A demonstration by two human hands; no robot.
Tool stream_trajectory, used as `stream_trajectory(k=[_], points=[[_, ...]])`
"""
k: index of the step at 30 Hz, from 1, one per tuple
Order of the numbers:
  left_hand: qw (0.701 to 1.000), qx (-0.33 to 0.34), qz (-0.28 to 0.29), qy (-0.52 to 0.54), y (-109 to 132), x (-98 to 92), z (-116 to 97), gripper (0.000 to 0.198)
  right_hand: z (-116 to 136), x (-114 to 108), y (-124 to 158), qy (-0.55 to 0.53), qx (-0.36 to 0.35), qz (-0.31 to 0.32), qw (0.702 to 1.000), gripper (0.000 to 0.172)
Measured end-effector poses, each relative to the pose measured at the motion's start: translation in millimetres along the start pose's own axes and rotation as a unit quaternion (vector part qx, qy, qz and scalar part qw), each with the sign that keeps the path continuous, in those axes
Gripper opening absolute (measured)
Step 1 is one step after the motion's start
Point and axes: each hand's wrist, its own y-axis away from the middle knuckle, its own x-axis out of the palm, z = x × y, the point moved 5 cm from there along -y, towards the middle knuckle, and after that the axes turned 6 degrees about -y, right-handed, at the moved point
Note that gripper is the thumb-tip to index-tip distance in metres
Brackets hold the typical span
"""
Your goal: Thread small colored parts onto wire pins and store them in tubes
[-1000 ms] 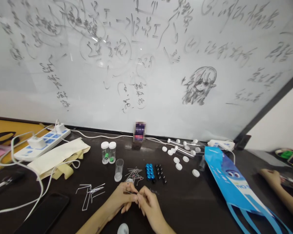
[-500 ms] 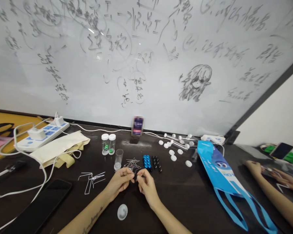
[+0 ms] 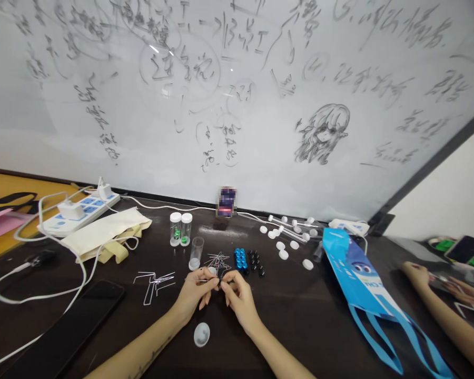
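Note:
My left hand and my right hand meet over the dark table, fingertips pinched almost together. Something small and dark shows at the right fingertips, and a thin shiny line lies along the left fingers; I cannot make out either piece. Just beyond them is a pile of thin metal rods. Blue shiny pieces and small black pieces stand in rows beside it. An uncapped clear tube stands behind my left hand. Nearer to me lies a round translucent dish.
Bent metal rods and a dark phone lie left. Two capped tubes hold green pieces. White caps and clear tubes are scattered back right, near a blue bag. Another person's arm is far right.
The view has shifted slightly, so the table things appear a little further right. My hands stay pinched together, the left fingers turned slightly and the fingertips closer to each other.

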Motion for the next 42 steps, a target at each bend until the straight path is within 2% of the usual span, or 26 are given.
stream_trajectory(k=[9, 12, 16, 21, 32, 37, 42], points=[[1.0, -0.019, -0.001, 0.025, -2, -9.3, -3, 0.028, 2, 3, 1, 0.008, 0.008, 0.012, 1.0, 0.023], [1.0, -0.017, 0.011, 0.022, -2, -8.3, -3, 0.029, 2, 3, 2, 0.02, 0.007, 0.011, 1.0, 0.029], [1.0, -0.01, 0.027, 0.005, -2, -4.9, -1, 0.027, 1, 0, 1, 0.05, 0.009, 0.001, 0.999, 0.028], [0.998, -0.007, 0.055, -0.02, 1, 0.5, 1, 0.026, 1, 2, 1, 0.069, 0.006, 0.022, 0.997, 0.041], [0.998, -0.012, 0.051, -0.022, 1, -0.8, -2, 0.026, 1, 4, 2, 0.081, -0.01, 0.028, 0.996, 0.018], [0.998, -0.01, 0.051, -0.019, 1, -0.3, -2, 0.026, 1, 5, 1, 0.086, -0.009, 0.036, 0.996, 0.022], [0.998, -0.005, 0.057, -0.015, 2, 0.9, -3, 0.026, 0, 5, 1, 0.097, -0.006, 0.043, 0.994, 0.034]])
